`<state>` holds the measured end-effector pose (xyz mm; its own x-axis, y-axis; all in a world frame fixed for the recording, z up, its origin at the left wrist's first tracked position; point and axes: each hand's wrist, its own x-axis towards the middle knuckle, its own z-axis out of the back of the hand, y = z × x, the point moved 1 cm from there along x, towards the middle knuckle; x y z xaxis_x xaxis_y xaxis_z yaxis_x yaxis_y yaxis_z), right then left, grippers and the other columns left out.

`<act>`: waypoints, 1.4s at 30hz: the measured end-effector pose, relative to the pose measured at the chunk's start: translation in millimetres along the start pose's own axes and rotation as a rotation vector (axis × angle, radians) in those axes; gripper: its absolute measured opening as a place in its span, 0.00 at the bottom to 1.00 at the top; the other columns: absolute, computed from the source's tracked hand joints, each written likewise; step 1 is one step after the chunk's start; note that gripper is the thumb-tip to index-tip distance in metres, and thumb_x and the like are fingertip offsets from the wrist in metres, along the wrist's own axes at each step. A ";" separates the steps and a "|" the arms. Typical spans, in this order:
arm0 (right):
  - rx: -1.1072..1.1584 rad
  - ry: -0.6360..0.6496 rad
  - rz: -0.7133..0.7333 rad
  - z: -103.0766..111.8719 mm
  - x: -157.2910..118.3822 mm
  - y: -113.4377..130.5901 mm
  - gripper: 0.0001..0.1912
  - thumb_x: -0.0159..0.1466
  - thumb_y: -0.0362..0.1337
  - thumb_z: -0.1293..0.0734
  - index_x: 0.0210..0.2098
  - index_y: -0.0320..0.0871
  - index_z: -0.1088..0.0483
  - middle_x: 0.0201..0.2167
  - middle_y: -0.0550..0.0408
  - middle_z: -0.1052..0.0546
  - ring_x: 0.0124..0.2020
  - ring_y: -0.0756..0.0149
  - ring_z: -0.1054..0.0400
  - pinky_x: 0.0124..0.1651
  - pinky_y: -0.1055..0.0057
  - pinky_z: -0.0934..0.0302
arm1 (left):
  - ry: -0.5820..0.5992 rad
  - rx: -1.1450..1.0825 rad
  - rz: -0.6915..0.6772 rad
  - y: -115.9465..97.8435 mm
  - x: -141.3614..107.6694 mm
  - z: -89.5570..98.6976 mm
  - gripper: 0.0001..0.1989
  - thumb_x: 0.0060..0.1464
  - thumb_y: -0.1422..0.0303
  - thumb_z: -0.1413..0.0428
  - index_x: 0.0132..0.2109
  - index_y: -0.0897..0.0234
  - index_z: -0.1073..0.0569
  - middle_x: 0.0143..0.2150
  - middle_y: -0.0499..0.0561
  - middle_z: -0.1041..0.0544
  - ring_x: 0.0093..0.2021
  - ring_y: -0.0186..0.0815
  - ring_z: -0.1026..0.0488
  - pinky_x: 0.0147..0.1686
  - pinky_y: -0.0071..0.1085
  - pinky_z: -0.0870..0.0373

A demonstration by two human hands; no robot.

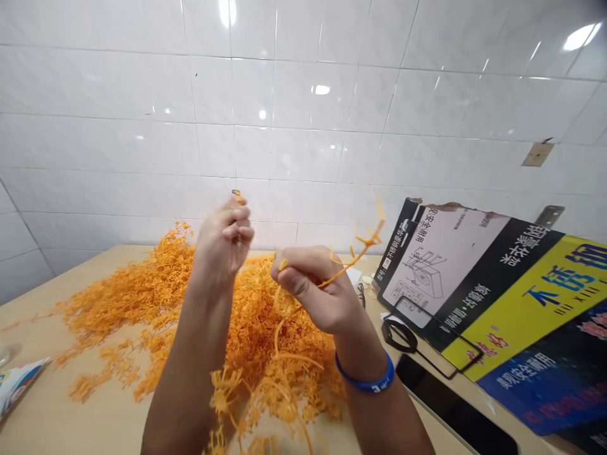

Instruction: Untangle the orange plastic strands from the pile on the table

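My left hand is raised in front of the tiled wall, its fingers curled. A small orange piece with a dark tip pokes out at the top of its fingertips; its kind is too small to tell. Lower and to the right, my right hand is closed in a pinch on an orange plastic flower stem. One branched end sticks out to the upper right. Below this hand hang loose orange sprigs, partly blurred. Behind both arms lies a large heap of orange artificial flowers on the table.
A large printed cardboard box leans at the right. In front of it are a black phone, a black wristband and a thin black frame. A white packet lies at the left edge of the table.
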<state>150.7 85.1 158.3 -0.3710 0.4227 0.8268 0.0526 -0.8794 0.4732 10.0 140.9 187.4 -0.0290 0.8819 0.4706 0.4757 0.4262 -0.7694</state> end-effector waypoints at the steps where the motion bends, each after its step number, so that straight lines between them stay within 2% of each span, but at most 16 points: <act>1: 0.051 -0.035 -0.002 0.7 0.0 -0.5 0.17 0.69 0.43 0.40 0.24 0.44 0.37 0.20 0.60 0.40 0.22 0.72 0.46 0.25 0.70 0.51 | -0.102 0.064 -0.096 -0.5 5.5 6.0 0.09 0.60 0.71 0.48 0.30 0.62 0.37 0.20 0.40 0.34 0.13 0.19 0.47 0.19 0.16 0.36; 3: 0.167 -0.163 -0.005 4.4 1.4 -5.1 0.16 0.68 0.43 0.39 0.25 0.45 0.37 0.21 0.60 0.39 0.23 0.72 0.46 0.26 0.70 0.50 | -0.216 0.255 -0.283 1.8 14.8 15.8 0.07 0.60 0.69 0.48 0.32 0.62 0.36 0.22 0.42 0.31 0.15 0.21 0.41 0.22 0.19 0.32; 5: 0.262 -0.253 -0.019 9.6 4.1 -11.6 0.15 0.66 0.41 0.38 0.24 0.45 0.37 0.21 0.60 0.40 0.23 0.72 0.46 0.26 0.70 0.50 | -0.171 0.494 -0.306 10.1 21.3 20.5 0.04 0.58 0.69 0.49 0.35 0.63 0.32 0.23 0.44 0.30 0.17 0.24 0.37 0.22 0.22 0.31; 8: 0.350 -0.359 -0.069 16.7 7.9 -17.3 0.13 0.63 0.40 0.37 0.23 0.44 0.37 0.21 0.60 0.40 0.23 0.71 0.45 0.27 0.69 0.47 | 0.010 0.874 -0.155 30.3 27.1 21.4 0.13 0.56 0.69 0.51 0.45 0.65 0.26 0.26 0.48 0.25 0.22 0.30 0.31 0.24 0.25 0.31; 11: 0.405 -0.462 -0.132 19.3 9.9 -15.8 0.12 0.62 0.39 0.37 0.23 0.45 0.38 0.20 0.60 0.40 0.23 0.71 0.45 0.29 0.69 0.45 | 0.222 1.225 -0.014 53.1 33.0 23.0 0.18 0.56 0.67 0.51 0.51 0.64 0.25 0.44 0.54 0.19 0.41 0.40 0.23 0.40 0.31 0.27; 14: 0.462 -0.502 -0.146 18.7 10.7 -13.4 0.10 0.61 0.37 0.37 0.24 0.45 0.38 0.20 0.60 0.40 0.22 0.71 0.45 0.29 0.69 0.43 | 0.340 1.373 0.099 72.7 41.4 31.0 0.20 0.57 0.62 0.52 0.53 0.64 0.25 0.55 0.58 0.24 0.54 0.46 0.27 0.53 0.36 0.32; 18: 0.571 -0.554 -0.132 19.0 12.1 -15.3 0.10 0.61 0.37 0.37 0.23 0.45 0.39 0.20 0.61 0.42 0.22 0.72 0.44 0.31 0.69 0.40 | 0.400 1.386 0.167 82.9 49.0 40.5 0.24 0.57 0.58 0.50 0.54 0.68 0.26 0.59 0.63 0.27 0.59 0.51 0.30 0.57 0.41 0.35; 21: 0.655 -0.622 -0.175 20.8 13.8 -17.7 0.11 0.59 0.39 0.36 0.23 0.46 0.41 0.19 0.63 0.44 0.22 0.72 0.44 0.32 0.70 0.39 | 0.440 1.308 0.111 74.4 46.3 36.3 0.26 0.61 0.56 0.54 0.57 0.68 0.29 0.62 0.61 0.31 0.64 0.47 0.36 0.62 0.40 0.40; 24: 0.757 -0.664 -0.194 22.2 16.0 -19.2 0.12 0.58 0.39 0.35 0.23 0.45 0.42 0.19 0.63 0.44 0.20 0.73 0.46 0.30 0.71 0.39 | 0.510 0.846 -0.004 58.3 35.9 23.0 0.33 0.64 0.48 0.65 0.64 0.64 0.37 0.68 0.58 0.39 0.66 0.45 0.40 0.61 0.40 0.37; 26: 0.809 -0.660 -0.192 22.1 17.2 -19.7 0.13 0.58 0.39 0.34 0.22 0.45 0.42 0.18 0.64 0.44 0.20 0.73 0.46 0.30 0.71 0.39 | 0.632 0.503 -0.065 47.5 25.7 12.5 0.40 0.59 0.40 0.67 0.66 0.61 0.39 0.69 0.58 0.41 0.67 0.49 0.42 0.58 0.43 0.34; 28: 0.844 -0.630 -0.195 20.4 17.4 -19.7 0.14 0.59 0.40 0.34 0.22 0.45 0.43 0.18 0.64 0.44 0.20 0.73 0.46 0.30 0.71 0.38 | 0.762 0.345 -0.136 37.3 13.8 2.8 0.44 0.53 0.35 0.61 0.65 0.58 0.38 0.68 0.59 0.39 0.67 0.53 0.42 0.58 0.47 0.33; 30: 0.843 -0.573 -0.213 17.0 16.7 -19.0 0.15 0.60 0.42 0.35 0.22 0.45 0.43 0.17 0.64 0.45 0.19 0.72 0.47 0.29 0.71 0.39 | 0.814 0.306 -0.218 27.5 1.2 -5.5 0.43 0.50 0.36 0.53 0.65 0.57 0.38 0.66 0.59 0.36 0.64 0.54 0.38 0.58 0.48 0.33; 32: 0.784 -0.494 -0.226 12.4 15.1 -17.9 0.16 0.62 0.43 0.36 0.22 0.45 0.43 0.17 0.64 0.45 0.18 0.73 0.48 0.26 0.71 0.41 | 0.772 0.326 -0.280 18.6 -11.2 -12.6 0.36 0.55 0.43 0.49 0.65 0.55 0.37 0.64 0.57 0.33 0.62 0.50 0.34 0.58 0.46 0.32; 36: 0.579 -0.427 -0.209 5.9 10.5 -16.4 0.10 0.63 0.42 0.34 0.29 0.45 0.36 0.21 0.62 0.39 0.20 0.73 0.45 0.22 0.74 0.47 | 0.564 0.489 -0.383 7.1 -30.6 -22.5 0.19 0.64 0.58 0.51 0.58 0.56 0.28 0.59 0.52 0.27 0.59 0.42 0.30 0.55 0.39 0.28; 39: 0.386 -0.357 -0.185 7.3 7.4 -15.0 0.09 0.64 0.42 0.34 0.41 0.46 0.34 0.26 0.61 0.36 0.24 0.72 0.42 0.23 0.74 0.45 | 0.466 0.539 -0.495 4.2 -36.1 -25.2 0.17 0.65 0.61 0.52 0.56 0.56 0.26 0.61 0.50 0.28 0.61 0.41 0.32 0.57 0.39 0.29; 42: 0.177 -0.158 -0.150 10.1 4.5 -10.8 0.08 0.66 0.38 0.37 0.45 0.47 0.35 0.28 0.60 0.34 0.25 0.72 0.40 0.25 0.72 0.43 | 0.434 0.526 -0.598 2.2 -37.3 -26.0 0.16 0.65 0.61 0.52 0.55 0.55 0.25 0.61 0.50 0.28 0.63 0.41 0.34 0.60 0.41 0.32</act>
<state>157.8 98.7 159.9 -0.2385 0.5862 0.7743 0.1741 -0.7585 0.6279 35.0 103.7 179.3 0.2425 0.3756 0.8945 0.0220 0.9196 -0.3921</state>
